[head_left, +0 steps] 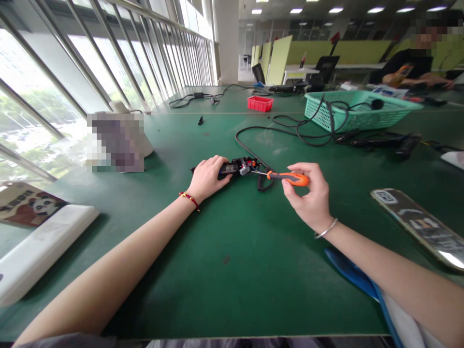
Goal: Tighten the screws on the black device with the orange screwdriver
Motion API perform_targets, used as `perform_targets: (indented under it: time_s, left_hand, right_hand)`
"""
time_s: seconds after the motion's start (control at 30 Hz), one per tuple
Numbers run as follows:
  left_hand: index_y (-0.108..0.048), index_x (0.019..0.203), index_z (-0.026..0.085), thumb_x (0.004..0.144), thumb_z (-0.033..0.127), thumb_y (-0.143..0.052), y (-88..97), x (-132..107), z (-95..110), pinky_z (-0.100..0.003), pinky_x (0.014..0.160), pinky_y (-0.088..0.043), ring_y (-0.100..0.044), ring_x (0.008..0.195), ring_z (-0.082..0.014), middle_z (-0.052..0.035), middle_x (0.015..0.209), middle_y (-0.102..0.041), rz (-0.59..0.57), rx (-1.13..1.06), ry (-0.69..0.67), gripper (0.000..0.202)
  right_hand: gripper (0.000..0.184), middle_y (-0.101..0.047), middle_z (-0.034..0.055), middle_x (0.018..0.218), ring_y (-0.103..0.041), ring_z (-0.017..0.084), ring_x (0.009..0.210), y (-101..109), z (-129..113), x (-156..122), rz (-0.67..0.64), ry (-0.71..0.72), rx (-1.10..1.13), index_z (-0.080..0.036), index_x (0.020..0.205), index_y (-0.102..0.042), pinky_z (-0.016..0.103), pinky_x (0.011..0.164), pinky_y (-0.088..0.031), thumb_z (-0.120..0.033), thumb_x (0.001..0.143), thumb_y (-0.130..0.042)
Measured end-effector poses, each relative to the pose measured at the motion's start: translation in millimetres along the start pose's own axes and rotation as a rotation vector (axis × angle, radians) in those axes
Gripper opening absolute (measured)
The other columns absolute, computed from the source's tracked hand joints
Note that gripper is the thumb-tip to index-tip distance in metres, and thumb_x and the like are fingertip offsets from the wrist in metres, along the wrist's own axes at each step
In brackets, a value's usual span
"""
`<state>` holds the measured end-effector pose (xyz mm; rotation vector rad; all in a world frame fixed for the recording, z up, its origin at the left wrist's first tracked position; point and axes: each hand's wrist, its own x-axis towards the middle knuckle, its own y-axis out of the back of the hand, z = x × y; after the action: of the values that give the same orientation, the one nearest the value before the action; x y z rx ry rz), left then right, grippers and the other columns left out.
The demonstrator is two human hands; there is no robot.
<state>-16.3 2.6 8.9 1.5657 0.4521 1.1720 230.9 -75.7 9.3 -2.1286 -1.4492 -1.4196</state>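
Note:
My left hand (207, 177) presses down on a small black device (237, 167) with exposed parts, lying on the green table (232, 270); its fingers curl over the device's left end. My right hand (308, 195) pinches an orange-and-grey screwdriver (288, 177), whose thin metal tip points left and touches the device's right end. A black cable (253, 152) runs from the device toward the back right. A red bead bracelet is on my left wrist, a silver bangle on my right.
A phone (420, 224) lies at right. A teal basket (358, 110) with cables and a small red tray (260, 103) stand farther back. A white box (39, 246) is at left, a blue strap (355, 273) near my right forearm. Another person (416, 63) sits far right.

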Motion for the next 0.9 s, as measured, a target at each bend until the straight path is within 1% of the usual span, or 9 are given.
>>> perform_targets:
  time_s: [0.1,0.27,0.4,0.47,0.6,0.67,0.73,0.83,0.9]
  left_hand:
    - [-0.054,0.107,0.02,0.084,0.036,-0.052,0.3,-0.1,0.5,-0.033,0.082,-0.042,-0.06,0.094,-0.0233,-0.0059,0.104,-0.063,0.0,0.015,-0.002,0.029]
    - [-0.054,0.107,0.02,0.083,0.037,-0.052,0.5,-0.2,0.6,-0.033,0.081,-0.043,-0.06,0.093,-0.023,-0.0058,0.104,-0.063,0.004,0.019,-0.005,0.029]
    - [-0.054,0.107,0.021,0.083,0.037,-0.052,1.4,-0.1,0.4,-0.033,0.082,-0.043,-0.06,0.094,-0.023,-0.0054,0.105,-0.062,-0.003,0.016,0.003,0.029]
    - [-0.054,0.107,0.021,0.083,0.037,-0.052,1.9,-0.1,0.7,-0.033,0.082,-0.043,-0.06,0.094,-0.0232,-0.0054,0.105,-0.063,-0.006,0.019,0.004,0.029]
    - [-0.054,0.108,0.021,0.083,0.037,-0.052,2.0,-0.1,1.2,-0.033,0.082,-0.043,-0.061,0.094,-0.0234,-0.0055,0.104,-0.063,-0.008,0.021,0.007,0.03]
    - [-0.054,0.108,0.021,0.084,0.037,-0.051,1.4,-0.1,1.2,-0.033,0.082,-0.043,-0.06,0.094,-0.0234,-0.0057,0.105,-0.063,-0.014,0.017,0.013,0.03]
    - [-0.054,0.109,0.021,0.084,0.037,-0.05,0.7,-0.1,1.1,-0.034,0.083,-0.042,-0.06,0.094,-0.0234,-0.006,0.105,-0.062,-0.015,0.013,0.013,0.03]
    - [-0.053,0.109,0.021,0.085,0.037,-0.05,0.1,-0.2,1.0,-0.033,0.083,-0.042,-0.06,0.095,-0.0234,-0.006,0.105,-0.062,-0.011,0.019,0.009,0.03]
    - [-0.053,0.109,0.021,0.085,0.037,-0.05,0.0,-0.3,0.9,-0.033,0.083,-0.042,-0.06,0.094,-0.0234,-0.006,0.105,-0.062,-0.009,0.025,0.004,0.03]
  right_hand:
    - [0.021,-0.065,0.0033,0.091,-0.065,0.018,0.082,0.0,-0.4,0.0,0.001,0.038,0.014,-0.023,0.095,-0.056,0.031,0.074,-0.052,-0.024,0.076,-0.063]
    - [0.01,-0.067,0.0007,0.075,-0.064,0.017,0.068,1.1,-1.2,-1.6,-0.094,-0.057,-0.027,-0.023,0.087,-0.058,0.031,0.065,-0.051,-0.028,0.08,-0.06]
    - [0.021,-0.065,0.003,0.09,-0.065,0.018,0.081,0.6,-1.0,0.7,-0.008,0.033,0.001,-0.023,0.097,-0.056,0.031,0.072,-0.052,-0.023,0.077,-0.062]
    - [0.023,-0.064,0.0038,0.093,-0.065,0.018,0.085,0.3,-0.9,1.4,-0.002,0.066,0.013,-0.023,0.099,-0.055,0.031,0.075,-0.052,-0.021,0.076,-0.061]
    - [0.011,-0.066,0.001,0.077,-0.064,0.017,0.07,0.5,-1.8,-0.3,-0.094,-0.021,-0.026,-0.023,0.088,-0.057,0.03,0.066,-0.051,-0.026,0.078,-0.061]
    - [0.009,-0.065,-0.0005,0.07,-0.063,0.016,0.064,0.6,-2.5,-1.0,-0.121,-0.06,-0.028,-0.023,0.086,-0.056,0.029,0.061,-0.05,-0.027,0.079,-0.06]
    - [0.014,-0.065,0.0004,0.076,-0.064,0.016,0.068,0.2,-2.9,-0.7,-0.087,-0.032,-0.01,-0.023,0.091,-0.056,0.029,0.063,-0.052,-0.025,0.077,-0.061]
    - [0.025,-0.065,0.0034,0.091,-0.065,0.017,0.081,-0.6,-2.6,0.7,-0.015,0.05,0.015,-0.023,0.098,-0.055,0.03,0.073,-0.053,-0.02,0.074,-0.062]
    - [0.024,-0.065,0.0037,0.091,-0.065,0.017,0.081,-0.8,-2.2,1.0,-0.019,0.052,0.022,-0.022,0.097,-0.055,0.03,0.073,-0.053,-0.019,0.074,-0.061]
